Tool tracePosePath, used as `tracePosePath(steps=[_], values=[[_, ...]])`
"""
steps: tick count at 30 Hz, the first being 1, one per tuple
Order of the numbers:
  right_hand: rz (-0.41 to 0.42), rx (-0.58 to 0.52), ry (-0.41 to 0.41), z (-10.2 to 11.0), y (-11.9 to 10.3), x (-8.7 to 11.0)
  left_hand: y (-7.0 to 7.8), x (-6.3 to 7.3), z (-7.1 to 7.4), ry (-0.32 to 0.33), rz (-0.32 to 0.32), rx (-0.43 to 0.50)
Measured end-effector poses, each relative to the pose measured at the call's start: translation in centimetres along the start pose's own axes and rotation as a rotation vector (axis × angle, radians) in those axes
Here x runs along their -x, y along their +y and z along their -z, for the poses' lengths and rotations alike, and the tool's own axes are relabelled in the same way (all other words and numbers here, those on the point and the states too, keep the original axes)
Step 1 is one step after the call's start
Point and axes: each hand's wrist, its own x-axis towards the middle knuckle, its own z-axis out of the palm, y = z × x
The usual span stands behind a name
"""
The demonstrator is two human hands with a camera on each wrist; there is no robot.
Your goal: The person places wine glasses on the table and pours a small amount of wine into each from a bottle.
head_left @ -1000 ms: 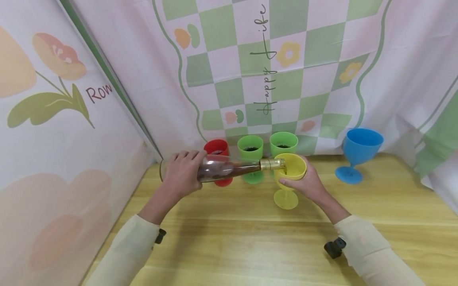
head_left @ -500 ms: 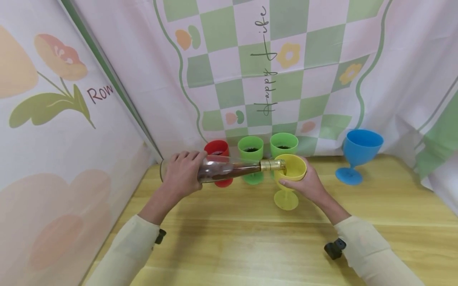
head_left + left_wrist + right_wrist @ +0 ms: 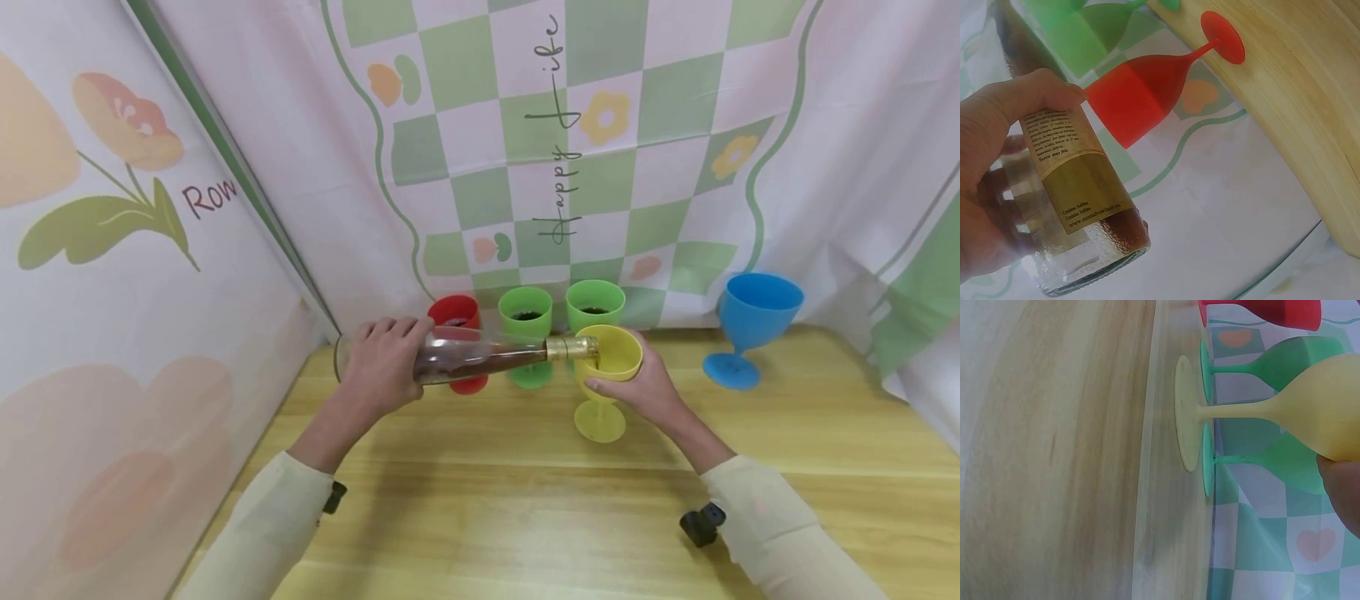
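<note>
My left hand [image 3: 382,362] grips a clear glass bottle [image 3: 480,354] by its body and holds it tipped nearly level. A paper label [image 3: 1082,169] with small print shows near the bottle's base, and reddish-brown liquid lies inside. The gold-wrapped neck [image 3: 572,347] points right, its mouth over the rim of a yellow goblet [image 3: 611,354]. My right hand [image 3: 648,383] holds that goblet round its bowl, the thumb on the near side. In the right wrist view, the yellow goblet's round foot [image 3: 1187,414] stands close to the wooden table.
Behind the bottle stand a red goblet [image 3: 454,310] and two green goblets, the left one [image 3: 525,310] and the right one [image 3: 595,302], with dark liquid in them. A blue goblet [image 3: 759,308] stands at the right. Patterned cloth [image 3: 480,133] hangs behind the wooden table [image 3: 495,508].
Both hands, the bottle and the yellow goblet keep nearly the same places. The whole head view has shifted down by a few pixels.
</note>
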Motion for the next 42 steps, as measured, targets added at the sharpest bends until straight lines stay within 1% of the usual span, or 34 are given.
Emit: tracePosePath(steps=[6, 10, 13, 20, 28, 37, 42], values=[[-0.002, 0.026, 0.003, 0.2, -0.12, 0.16, 0.13, -0.08, 0.01, -0.008, -0.008, -0.007], [0.006, 0.027, 0.011, 0.35, -0.19, 0.18, 0.17, -0.21, 0.08, 0.001, -0.02, -0.017], [0.008, 0.017, 0.005, 0.29, -0.17, 0.03, 0.12, -0.18, 0.2, 0.004, -0.014, -0.019], [0.001, 0.02, 0.002, 0.11, -0.17, -0.12, 0.0, -0.17, 0.29, -0.013, -0.005, -0.012], [-0.003, 0.028, 0.005, 0.11, -0.19, -0.1, -0.11, -0.23, 0.29, 0.014, -0.025, -0.043], [-0.001, 0.018, 0.0, 0.09, -0.25, -0.01, -0.03, -0.21, 0.41, -0.001, -0.02, -0.044], [0.004, 0.001, -0.006, 0.09, -0.04, 0.01, 0.02, -0.25, 0.47, -0.017, -0.014, -0.063]])
